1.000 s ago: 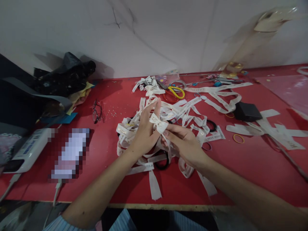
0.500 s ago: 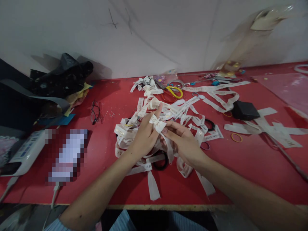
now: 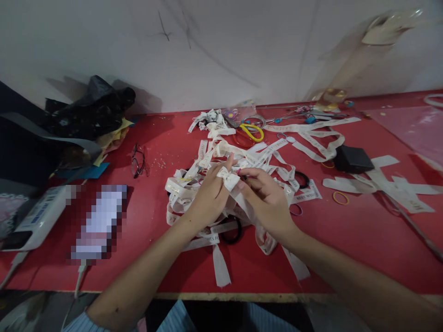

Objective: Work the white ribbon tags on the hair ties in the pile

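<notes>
My left hand [image 3: 209, 196] and my right hand [image 3: 266, 200] meet over the middle of a red table [image 3: 155, 221]. Between their fingertips they pinch a small white ribbon bow [image 3: 226, 177], its tail trailing down toward my right palm. Both hands are closed on the ribbon. Under them lies a tangled heap of white printed ribbon strips [image 3: 214, 157] with a black hair tie [image 3: 232, 233] below my wrists.
Yellow-handled scissors [image 3: 252, 131] and red rings lie at the back. Glasses [image 3: 137, 160] sit to the left, next to a black bag [image 3: 90, 110]. A blurred phone [image 3: 98, 221] and a white device [image 3: 36, 221] lie front left. A black box [image 3: 353, 159] and more ribbon are at the right.
My right hand's fingers have curled up and closed more tightly on the bow; both hands sit slightly lower than a second ago.
</notes>
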The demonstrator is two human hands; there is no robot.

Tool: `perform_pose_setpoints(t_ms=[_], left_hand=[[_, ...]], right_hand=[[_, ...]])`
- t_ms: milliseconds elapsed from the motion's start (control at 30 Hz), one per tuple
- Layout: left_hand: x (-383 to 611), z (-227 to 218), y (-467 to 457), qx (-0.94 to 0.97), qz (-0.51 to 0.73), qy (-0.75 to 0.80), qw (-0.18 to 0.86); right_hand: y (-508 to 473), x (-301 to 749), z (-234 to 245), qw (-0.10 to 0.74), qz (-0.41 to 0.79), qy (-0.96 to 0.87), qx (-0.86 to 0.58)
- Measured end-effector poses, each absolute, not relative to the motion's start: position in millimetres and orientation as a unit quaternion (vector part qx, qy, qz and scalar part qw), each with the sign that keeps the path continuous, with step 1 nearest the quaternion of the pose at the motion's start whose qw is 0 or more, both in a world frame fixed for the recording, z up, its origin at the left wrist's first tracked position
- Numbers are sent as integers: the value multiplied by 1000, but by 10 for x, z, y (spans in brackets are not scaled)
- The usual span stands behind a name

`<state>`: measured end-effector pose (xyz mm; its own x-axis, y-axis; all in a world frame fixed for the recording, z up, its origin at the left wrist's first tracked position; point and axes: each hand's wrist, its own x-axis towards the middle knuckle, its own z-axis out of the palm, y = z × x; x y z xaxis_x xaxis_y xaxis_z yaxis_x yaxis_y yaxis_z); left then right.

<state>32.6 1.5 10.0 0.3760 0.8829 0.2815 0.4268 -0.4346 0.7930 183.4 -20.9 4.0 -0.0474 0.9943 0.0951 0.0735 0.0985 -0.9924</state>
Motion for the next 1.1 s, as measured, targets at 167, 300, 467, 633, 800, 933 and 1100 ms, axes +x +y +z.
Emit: perform_pose_setpoints(t_ms=[167,300,467,633,800,933,1100], left_hand=[[329,90,6,759,369,432,318],[335,100,3,758,372,433,316],[333,117,7,766,361,440,298],[326,129,16,781,356,430,279],[320,118,16,786,349,427,279],[321,115,3,785,337,431,291],[340,124,-23,787,320,440,291]], right_hand=[[-246,1845,98,507,368,-605,-491],[-238,1848,115,487,342,-629,-500],[-220,1867,122,480,304,-657,-495],[-194,1888,100,474,278,-682,-481],[-189,1883,78,480,275,-681,-479],[-192,1880,88,487,271,-677,-481],[-154,1898,85,502,308,-635,-500]])
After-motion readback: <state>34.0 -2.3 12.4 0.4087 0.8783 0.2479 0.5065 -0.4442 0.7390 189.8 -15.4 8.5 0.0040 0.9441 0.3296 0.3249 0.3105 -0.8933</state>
